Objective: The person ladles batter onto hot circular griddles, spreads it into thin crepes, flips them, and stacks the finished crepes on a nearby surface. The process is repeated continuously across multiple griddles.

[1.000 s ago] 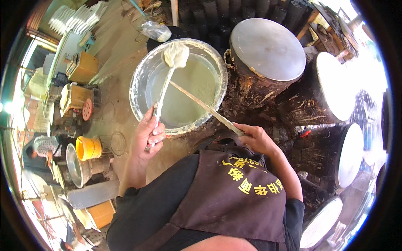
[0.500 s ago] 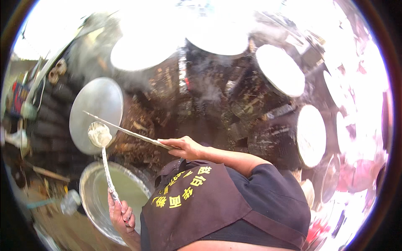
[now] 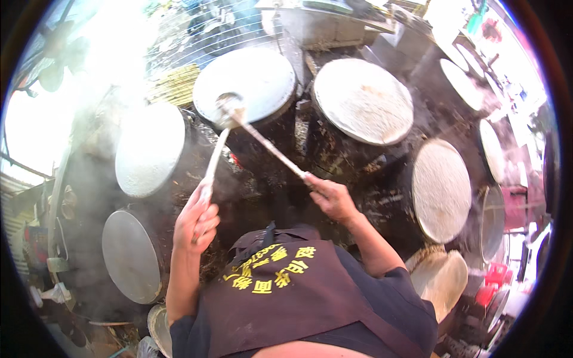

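My left hand (image 3: pixel 197 221) is closed around the whitish-crusted handle of a ladle (image 3: pixel 215 160). Its bowl, blurred by motion, is above the lower left part of a round white-topped drum (image 3: pixel 265 74) at the far middle. My right hand (image 3: pixel 333 198) grips a long thin pale stick (image 3: pixel 274 149), which slants up and left until its far end crosses the ladle's bowl. Whether stick and bowl touch, and how much the bowl holds, I cannot make out.
More drums ring me: a pale-topped one (image 3: pixel 152 149) and a smooth grey-topped one (image 3: pixel 132 256) at left, and ones with rough whitish tops (image 3: pixel 364 98) (image 3: pixel 441 191) at right. A pot (image 3: pixel 153 331) stands lower left. Yellowish strips (image 3: pixel 173 86) lie beyond. Steam hangs at left.
The view has turned left to right. Both hands have moved up and right, carrying the ladle and stick from the grey-topped drum beside the pot to the far middle drum.
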A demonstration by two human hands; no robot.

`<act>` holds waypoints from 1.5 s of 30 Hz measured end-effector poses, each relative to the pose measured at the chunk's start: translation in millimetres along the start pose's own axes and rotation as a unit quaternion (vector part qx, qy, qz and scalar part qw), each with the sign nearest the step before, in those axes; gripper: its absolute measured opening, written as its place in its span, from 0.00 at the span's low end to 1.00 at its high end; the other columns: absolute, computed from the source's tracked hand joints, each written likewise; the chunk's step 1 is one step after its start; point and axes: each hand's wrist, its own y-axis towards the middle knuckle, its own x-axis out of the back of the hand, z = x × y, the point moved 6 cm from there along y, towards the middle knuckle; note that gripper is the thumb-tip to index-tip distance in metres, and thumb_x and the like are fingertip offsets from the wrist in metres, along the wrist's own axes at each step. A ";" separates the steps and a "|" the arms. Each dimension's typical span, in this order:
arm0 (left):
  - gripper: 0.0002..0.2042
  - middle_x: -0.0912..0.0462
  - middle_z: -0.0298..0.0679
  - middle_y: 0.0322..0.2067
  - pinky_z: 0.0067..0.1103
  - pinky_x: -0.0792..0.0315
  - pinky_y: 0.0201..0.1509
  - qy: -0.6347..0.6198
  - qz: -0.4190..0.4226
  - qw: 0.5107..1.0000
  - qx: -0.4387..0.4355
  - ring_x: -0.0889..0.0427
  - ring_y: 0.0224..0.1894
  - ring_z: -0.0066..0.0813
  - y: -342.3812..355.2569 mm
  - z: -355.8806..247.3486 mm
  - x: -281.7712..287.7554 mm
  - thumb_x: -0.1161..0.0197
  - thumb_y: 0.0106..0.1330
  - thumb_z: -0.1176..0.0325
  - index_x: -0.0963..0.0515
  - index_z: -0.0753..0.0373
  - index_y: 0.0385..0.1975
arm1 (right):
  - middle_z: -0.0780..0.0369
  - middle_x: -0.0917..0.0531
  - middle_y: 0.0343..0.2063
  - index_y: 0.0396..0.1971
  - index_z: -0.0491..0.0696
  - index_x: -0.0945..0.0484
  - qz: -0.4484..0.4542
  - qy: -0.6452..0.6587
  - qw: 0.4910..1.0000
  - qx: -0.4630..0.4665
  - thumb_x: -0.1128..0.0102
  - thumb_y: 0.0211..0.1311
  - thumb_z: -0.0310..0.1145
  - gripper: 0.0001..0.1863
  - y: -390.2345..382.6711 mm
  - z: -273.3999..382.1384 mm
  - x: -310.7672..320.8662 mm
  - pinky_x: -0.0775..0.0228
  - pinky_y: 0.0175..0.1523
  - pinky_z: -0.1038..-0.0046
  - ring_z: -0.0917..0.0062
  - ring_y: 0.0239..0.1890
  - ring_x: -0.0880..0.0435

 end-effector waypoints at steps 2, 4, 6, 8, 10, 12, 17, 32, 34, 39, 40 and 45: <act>0.18 0.39 0.29 0.21 0.09 0.48 0.07 0.049 0.024 0.998 0.014 0.43 0.13 0.11 52.7 -13.2 -31.8 0.54 0.74 0.69 0.39 0.49 0.61 | 0.53 0.20 0.29 0.57 0.55 0.26 -0.036 -0.019 0.999 -0.017 0.42 0.56 0.26 0.26 31.9 -8.2 27.9 0.27 0.40 0.67 0.61 0.32 0.20; 0.17 0.37 0.29 0.20 0.10 0.47 0.08 0.103 0.016 0.994 0.011 0.42 0.13 0.12 103.2 -18.5 -47.9 0.52 0.73 0.67 0.39 0.49 0.61 | 0.53 0.22 0.26 0.58 0.56 0.27 -0.075 -0.029 0.996 -0.026 0.41 0.56 0.26 0.26 57.0 -23.8 44.0 0.28 0.39 0.65 0.60 0.30 0.21; 0.18 0.36 0.29 0.20 0.11 0.46 0.08 0.154 0.001 0.988 0.008 0.42 0.13 0.12 146.8 -22.0 -53.0 0.51 0.73 0.66 0.40 0.49 0.61 | 0.53 0.23 0.24 0.58 0.58 0.27 -0.083 -0.070 0.993 -0.044 0.41 0.55 0.25 0.28 81.8 -25.3 56.6 0.30 0.37 0.63 0.59 0.29 0.22; 0.19 0.36 0.29 0.20 0.13 0.44 0.09 0.264 -0.025 0.964 -0.017 0.41 0.13 0.13 188.6 -25.1 -57.6 0.50 0.72 0.66 0.40 0.52 0.61 | 0.53 0.23 0.24 0.59 0.58 0.28 -0.084 -0.086 0.990 -0.071 0.42 0.56 0.26 0.28 106.7 -28.3 60.8 0.30 0.38 0.62 0.58 0.30 0.22; 0.22 0.35 0.30 0.20 0.14 0.42 0.10 0.370 -0.044 0.925 -0.069 0.38 0.13 0.14 227.5 -29.3 -54.3 0.49 0.69 0.68 0.39 0.54 0.64 | 0.52 0.23 0.25 0.60 0.56 0.29 -0.082 -0.109 0.986 -0.095 0.42 0.55 0.25 0.29 124.9 -34.6 58.3 0.30 0.39 0.62 0.58 0.31 0.22; 0.24 0.30 0.33 0.21 0.17 0.38 0.14 0.476 -0.067 0.866 -0.136 0.33 0.14 0.19 258.6 -35.1 -43.4 0.47 0.66 0.69 0.36 0.56 0.63 | 0.50 0.22 0.28 0.60 0.53 0.30 -0.078 -0.131 0.981 -0.117 0.42 0.54 0.24 0.30 139.4 -39.0 51.0 0.30 0.40 0.64 0.58 0.32 0.21; 0.25 0.18 0.47 0.27 0.32 0.26 0.29 0.689 -0.047 0.553 -0.465 0.20 0.22 0.44 297.8 -75.0 -24.2 0.45 0.61 0.70 0.32 0.55 0.62 | 0.52 0.25 0.26 0.62 0.58 0.33 -0.064 -0.198 0.964 -0.168 0.42 0.54 0.28 0.32 152.1 -62.8 13.2 0.30 0.40 0.58 0.55 0.31 0.22; 0.25 0.33 0.28 0.21 0.11 0.46 0.13 0.418 -0.078 0.869 -0.254 0.38 0.14 0.11 174.9 -222.0 -40.4 0.50 0.68 0.73 0.42 0.62 0.66 | 0.45 0.19 0.39 0.59 0.49 0.30 -0.229 0.011 0.956 -0.181 0.43 0.53 0.27 0.29 172.4 -71.4 -40.6 0.28 0.47 0.60 0.54 0.41 0.19; 0.25 0.35 0.27 0.19 0.10 0.49 0.12 0.355 -0.051 0.908 -0.218 0.41 0.13 0.09 154.9 -211.3 -33.2 0.51 0.69 0.73 0.43 0.62 0.66 | 0.46 0.19 0.36 0.58 0.49 0.30 -0.205 -0.039 0.962 -0.176 0.44 0.53 0.28 0.28 201.2 -72.7 -66.2 0.28 0.47 0.58 0.52 0.40 0.20; 0.24 0.37 0.27 0.19 0.10 0.49 0.12 0.252 0.039 0.950 -0.182 0.44 0.12 0.10 88.1 -208.1 0.6 0.52 0.72 0.70 0.45 0.63 0.67 | 0.47 0.18 0.38 0.58 0.50 0.29 -0.175 -0.016 0.973 -0.150 0.45 0.53 0.28 0.28 236.8 -66.1 -66.0 0.28 0.49 0.58 0.52 0.42 0.19; 0.24 0.37 0.28 0.19 0.10 0.49 0.11 0.233 0.062 0.953 -0.183 0.44 0.12 0.10 72.6 -212.3 7.8 0.52 0.72 0.69 0.45 0.63 0.67 | 0.47 0.18 0.38 0.57 0.50 0.29 -0.200 -0.032 0.966 -0.163 0.45 0.53 0.28 0.27 234.8 -77.9 -60.2 0.28 0.49 0.58 0.53 0.42 0.19; 0.26 0.39 0.32 0.20 0.11 0.49 0.10 0.110 0.102 0.971 -0.187 0.45 0.12 0.13 25.4 -223.0 25.9 0.55 0.74 0.68 0.52 0.62 0.69 | 0.47 0.18 0.35 0.58 0.54 0.30 -0.164 -0.092 0.955 -0.228 0.49 0.53 0.28 0.28 270.7 -86.8 -91.5 0.27 0.48 0.57 0.52 0.39 0.18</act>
